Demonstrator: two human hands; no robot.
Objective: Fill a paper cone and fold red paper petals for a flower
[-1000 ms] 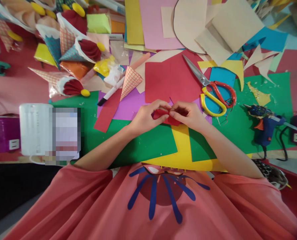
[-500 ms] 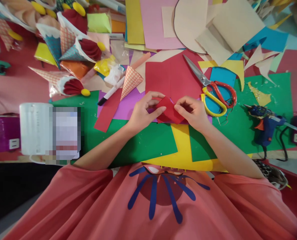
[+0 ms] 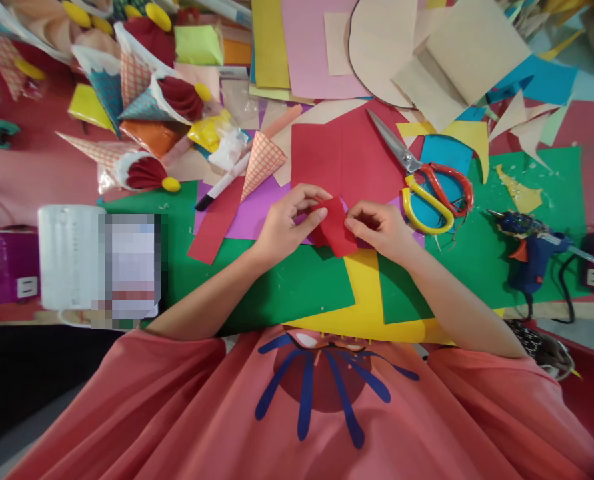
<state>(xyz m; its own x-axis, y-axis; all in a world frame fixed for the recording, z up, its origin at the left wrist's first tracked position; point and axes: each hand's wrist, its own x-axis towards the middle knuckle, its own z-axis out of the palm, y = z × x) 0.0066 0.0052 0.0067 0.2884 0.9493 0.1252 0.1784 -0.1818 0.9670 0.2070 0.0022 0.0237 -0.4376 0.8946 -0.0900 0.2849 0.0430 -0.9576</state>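
A small piece of red paper (image 3: 337,230) is held between both hands in front of my chest. My left hand (image 3: 294,217) pinches its left side between thumb and fingers. At its right edge my right hand (image 3: 377,223) pinches it with thumb and forefinger. Just beyond the hands lies a larger sheet of red paper (image 3: 321,153). Scissors (image 3: 417,167) with one red and one yellow handle lie to the right of it. To the left rests a checked paper cone (image 3: 263,160), near a black-capped marker (image 3: 221,187) and a red strip (image 3: 214,233).
A blue glue gun (image 3: 531,257) stands at the right on a green sheet (image 3: 487,280). At the left are a white box (image 3: 71,257) and a blurred-out phone (image 3: 133,267). Decorated cones (image 3: 141,100) fill the far left. Beige card pieces (image 3: 477,53) and paper scraps lie at the back right.
The red paper piece has turned in my fingers, its lower corner now pointing further down towards me. My right hand has shifted slightly left.
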